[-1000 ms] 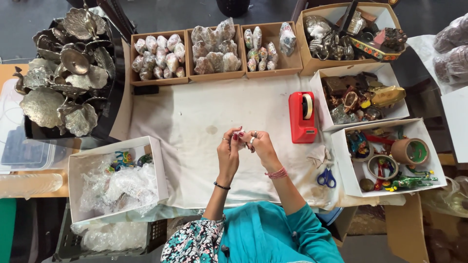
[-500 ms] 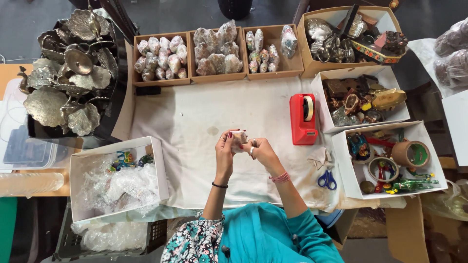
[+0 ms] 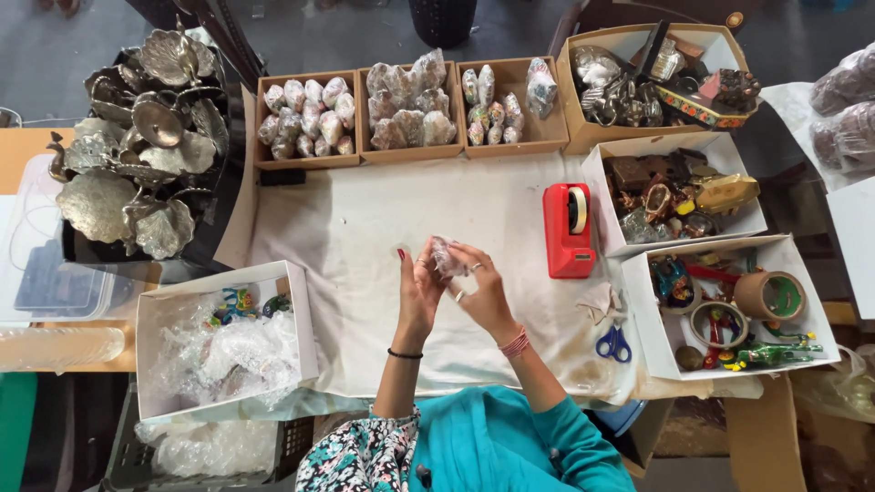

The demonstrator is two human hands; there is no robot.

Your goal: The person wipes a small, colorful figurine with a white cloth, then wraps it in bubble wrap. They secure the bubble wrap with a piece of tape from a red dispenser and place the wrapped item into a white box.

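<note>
A white box [image 3: 150, 314] of bubble wrap is sitting at the left of the cloth-covered table [image 3: 365, 228]. Over the cloth's middle, the left hand [image 3: 419, 287] and right hand [image 3: 478, 287] are together gripping a small, seemingly plastic-wrapped bundle [image 3: 446, 257], fingers closed around it. A red tape dispenser [image 3: 569, 230] is standing just right.

left hand [image 3: 419, 290] + right hand [image 3: 480, 290] | grip bubble-wrapped piece [image 3: 446, 256] | over cloth [image 3: 365, 228]
</note>
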